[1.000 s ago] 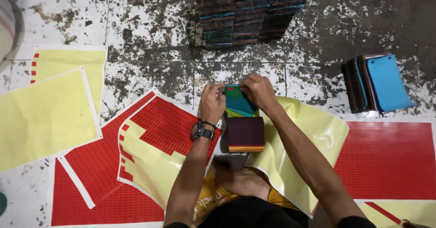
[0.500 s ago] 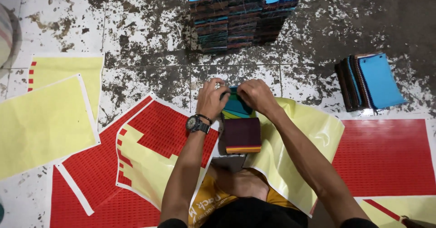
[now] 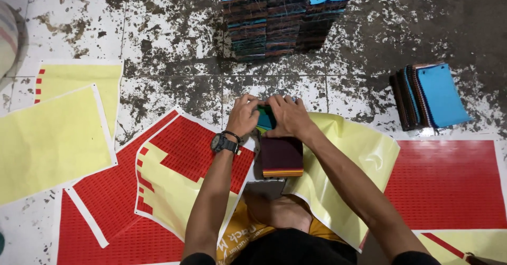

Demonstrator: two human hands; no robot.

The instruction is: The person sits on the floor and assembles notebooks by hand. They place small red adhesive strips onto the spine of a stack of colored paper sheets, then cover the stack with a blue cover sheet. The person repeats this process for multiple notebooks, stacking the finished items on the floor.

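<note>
Left hand [image 3: 244,116] and right hand [image 3: 287,118] both closed on small teal swatch bundle [image 3: 265,118], just beyond maroon swatch stack [image 3: 282,157] on floor. Risk: layers slipping askew under uneven squeeze; maroon stack possibly nudged by wrists. Tall swatch pile [image 3: 282,19] well beyond.

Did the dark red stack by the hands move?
No. The dark red stack keeps its place against the yellow sheet; only the camera shifted.
</note>
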